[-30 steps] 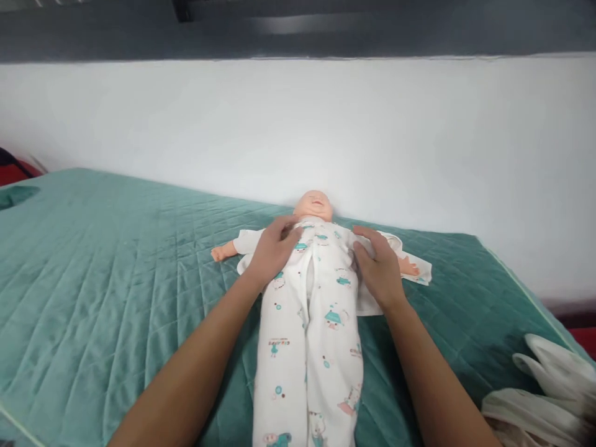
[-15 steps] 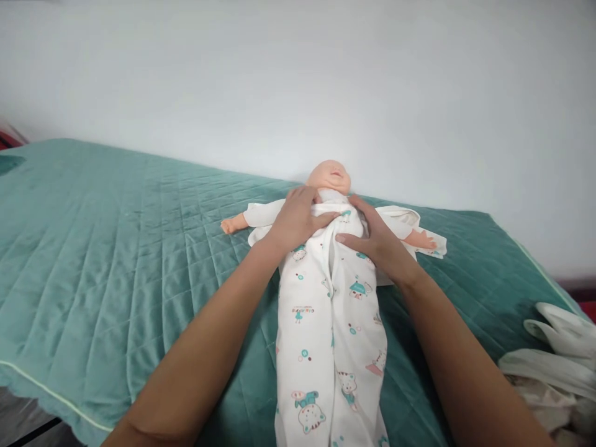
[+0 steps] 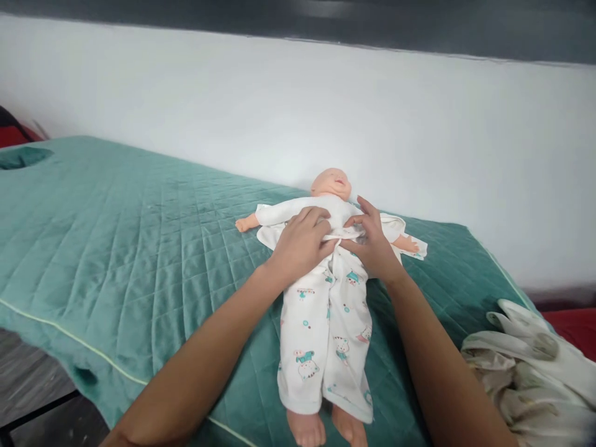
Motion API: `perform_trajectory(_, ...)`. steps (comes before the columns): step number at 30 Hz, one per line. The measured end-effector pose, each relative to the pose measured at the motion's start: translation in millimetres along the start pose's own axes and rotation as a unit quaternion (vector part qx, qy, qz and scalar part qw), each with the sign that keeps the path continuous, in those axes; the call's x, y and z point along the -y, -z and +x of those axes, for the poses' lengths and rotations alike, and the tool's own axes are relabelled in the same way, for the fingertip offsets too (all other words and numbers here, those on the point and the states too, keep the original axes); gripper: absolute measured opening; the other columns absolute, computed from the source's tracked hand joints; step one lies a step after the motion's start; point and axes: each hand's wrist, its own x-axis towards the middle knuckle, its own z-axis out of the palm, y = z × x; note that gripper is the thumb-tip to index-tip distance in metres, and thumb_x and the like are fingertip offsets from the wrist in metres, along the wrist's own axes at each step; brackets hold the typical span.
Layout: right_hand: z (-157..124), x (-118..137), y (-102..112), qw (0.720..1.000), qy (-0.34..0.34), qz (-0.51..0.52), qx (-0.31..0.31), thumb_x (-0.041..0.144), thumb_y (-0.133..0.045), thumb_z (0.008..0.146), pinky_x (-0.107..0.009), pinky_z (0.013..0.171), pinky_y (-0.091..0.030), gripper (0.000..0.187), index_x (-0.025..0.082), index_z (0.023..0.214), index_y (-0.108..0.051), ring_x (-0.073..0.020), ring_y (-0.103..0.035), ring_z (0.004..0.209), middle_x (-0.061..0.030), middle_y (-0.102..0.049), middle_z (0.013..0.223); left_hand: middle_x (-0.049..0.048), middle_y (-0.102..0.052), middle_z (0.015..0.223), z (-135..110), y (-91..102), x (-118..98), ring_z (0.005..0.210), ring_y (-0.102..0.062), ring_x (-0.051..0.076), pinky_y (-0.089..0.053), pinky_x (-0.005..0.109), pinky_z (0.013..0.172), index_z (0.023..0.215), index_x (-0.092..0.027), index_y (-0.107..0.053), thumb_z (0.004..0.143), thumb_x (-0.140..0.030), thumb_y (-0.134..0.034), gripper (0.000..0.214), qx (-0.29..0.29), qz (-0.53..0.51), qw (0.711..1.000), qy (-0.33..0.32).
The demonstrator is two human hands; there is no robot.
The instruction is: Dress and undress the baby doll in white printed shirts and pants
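A baby doll (image 3: 330, 184) lies on its back, arms spread, head toward the wall. It wears a plain white long-sleeved top (image 3: 336, 205) and white trousers (image 3: 305, 310) printed with cats and small houses. Its bare feet show below the trouser legs. My left hand (image 3: 305, 242) is closed at the waistband, its thumb near the middle front and its fingers over the doll's belly. My right hand (image 3: 370, 242) pinches the other side of the waistband, one finger raised. Both thumbs nearly meet at the centre. A printed white garment (image 3: 423, 249) is spread beneath the doll's arms.
A green quilted cover (image 3: 162, 248) with a pale-edged border lies under the doll. White cloth gloves or similar fabric (image 3: 531, 366) are heaped at the right. A white wall (image 3: 209, 99) stands behind, with a face hole (image 3: 23, 157) in the cover at far left.
The trouser waistband has gone from the doll's chest down to its belly, with both hands moving along, baring more of the white top. The view has shifted, and the feet now show.
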Motion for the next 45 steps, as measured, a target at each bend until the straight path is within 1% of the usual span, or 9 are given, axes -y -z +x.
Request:
perform_trajectory(5,-9,11,-4,0.996,0.046,-0.079,-0.021,0.028,-0.066,0.084,-0.057,0.116,-0.026,0.012,0.024,0.092,-0.058,-0.0319,-0.03,0.144,-0.0081,-0.033,0.157,0.0101,-0.056,0.136,-29,-1.3,1,0.129,-0.048,0.027,-0.043,0.043,0.107,0.098,-0.021,-0.059,0.091,-0.036,-0.063,0.018,-0.028,-0.032,0.998,0.041)
perform_trajectory(10,-27,23,-6,0.988,0.066,-0.139,-0.031,0.028,-0.064,0.087,-0.056,0.113,-0.03,0.01,0.023,0.091,-0.056,-0.0328,-0.032,0.139,-0.0093,-0.037,0.154,0.0101,-0.057,0.137,-31,-11.1,3,0.13,-0.05,0.027,-0.042,0.044,0.108,0.099,-0.022,-0.06,0.085,-0.038,-0.069,0.023,-0.053,-0.035,0.996,0.065)
perform_trajectory(17,-68,48,-12,0.977,0.088,-0.183,-0.069,0.027,-0.063,0.09,-0.054,0.105,-0.038,0.008,0.023,0.091,-0.056,-0.0327,-0.043,0.126,-0.0131,-0.049,0.139,0.01,-0.057,0.138,-38,-15.8,4,0.123,-0.054,0.027,-0.044,0.041,0.1,0.092,-0.021,-0.062,0.083,-0.028,-0.068,0.013,-0.079,0.019,0.995,0.062)
perform_trajectory(20,-77,55,-13,0.976,0.105,-0.179,-0.07,0.023,-0.061,0.09,-0.048,0.094,-0.043,0.006,0.024,0.089,-0.055,-0.0288,-0.052,0.109,-0.0114,-0.059,0.12,0.0102,-0.062,0.128,-42,-14.4,4,0.112,-0.059,0.026,-0.044,0.04,0.092,0.086,-0.021,-0.062,0.084,-0.028,-0.065,0.007,-0.093,0.052,0.993,0.054)
perform_trajectory(24,-77,54,-14,0.976,0.126,-0.166,-0.063,0.021,-0.059,0.091,-0.042,0.085,-0.043,0.006,0.024,0.088,-0.054,-0.0238,-0.056,0.091,-0.007,-0.065,0.096,0.0083,-0.068,0.101,-44,-13.8,4,0.095,-0.059,0.023,-0.043,0.038,0.085,0.078,-0.021,-0.06,0.085,-0.022,-0.06,0.007,-0.124,0.09,0.988,0.031)
perform_trajectory(29,-72,48,-16,0.969,0.098,-0.216,-0.067,0.024,-0.056,0.092,-0.039,0.077,-0.04,0.008,0.024,0.085,-0.053,-0.0236,-0.055,0.082,-0.0044,-0.061,0.081,0.0063,-0.066,0.085,-43,-16.4,8,0.085,-0.055,0.022,-0.041,0.037,0.079,0.07,-0.023,-0.053,0.085,-0.021,-0.056,0.016,-0.128,0.079,0.988,0.026)
perform_trajectory(34,-69,43,-18,0.974,0.07,-0.205,-0.073,0.02,-0.056,0.089,-0.037,0.077,-0.039,0.007,0.024,0.084,-0.052,-0.0224,-0.057,0.08,-0.0032,-0.062,0.081,0.0031,-0.058,0.069,-44,-19.4,12,0.076,-0.052,0.021,-0.039,0.036,0.073,0.065,-0.024,-0.047,0.086,-0.03,-0.058,0.024,-0.111,0.069,0.991,0.038)
perform_trajectory(39,-67,37,-15,0.979,0.022,-0.19,-0.075,0.025,-0.061,0.086,-0.036,0.078,-0.039,0.008,0.024,0.083,-0.054,-0.0217,-0.059,0.079,-0.0017,-0.065,0.081,0.0016,-0.055,0.066,-55,-14.3,7,0.071,-0.051,0.019,-0.04,0.033,0.07,0.066,-0.023,-0.047,0.085,-0.032,-0.058,0.024,-0.085,0.022,0.994,0.066)
perform_trajectory(45,-68,34,-6,0.98,-0.037,-0.194,-0.033,0.037,-0.067,0.083,-0.032,0.07,-0.035,0.024,0.024,0.07,-0.052,-0.02,-0.055,0.07,0.0002,-0.062,0.068,-0.0003,-0.06,0.068,-83,0.8,-8,0.07,-0.054,0.017,-0.041,0.031,0.07,0.072,-0.022,-0.056,0.087,-0.035,-0.062,0.021,-0.069,-0.076,0.99,0.095)
